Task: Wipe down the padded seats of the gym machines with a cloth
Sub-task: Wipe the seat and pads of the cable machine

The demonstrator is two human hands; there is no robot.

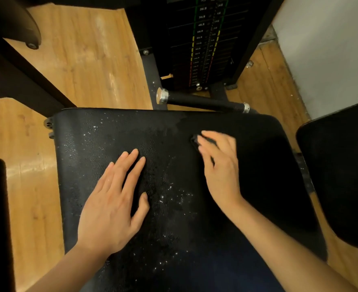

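Wooden floor (85, 66) surrounds a black padded seat (102, 131) speckled with droplets. Left hand (110, 199) rests flat on it, fingers straight. Right hand (220, 163), blurred, presses a dark cloth (196, 142) under its fingers near the seat's far edge.

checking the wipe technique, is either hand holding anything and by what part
The right hand presses a dark cloth onto the padded seat, fingers over its near part; the exact hold is blurred. The left hand lies flat, holding nothing.
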